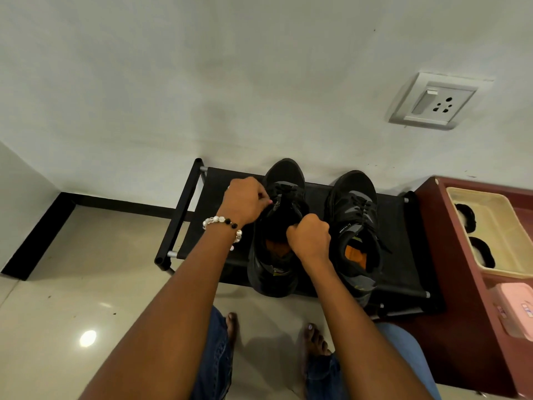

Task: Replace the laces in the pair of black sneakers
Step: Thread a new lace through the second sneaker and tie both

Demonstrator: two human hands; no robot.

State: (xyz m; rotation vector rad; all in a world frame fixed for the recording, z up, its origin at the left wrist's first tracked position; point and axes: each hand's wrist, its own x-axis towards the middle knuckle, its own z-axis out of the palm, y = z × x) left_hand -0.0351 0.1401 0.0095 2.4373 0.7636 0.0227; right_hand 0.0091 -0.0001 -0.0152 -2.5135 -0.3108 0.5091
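Observation:
Two black sneakers stand toes to the wall on a low black shoe rack [202, 215]. The left sneaker [284, 180] has black laces [284, 189] across its front. My left hand [243, 202], with a bead bracelet at the wrist, pinches at the laces on that shoe's left side. My right hand [310, 236] is curled tight around the tongue or collar of the same shoe. The right sneaker [356, 215] stands untouched beside it, with its black laces in place and an orange insole showing.
A dark red cabinet [450, 255] stands right of the rack, bearing a cream tray [490, 226] and a pink box [516, 310]. My bare feet [314, 339] are on the glossy tiled floor [86, 284]. A wall socket [435, 101] is above on the right.

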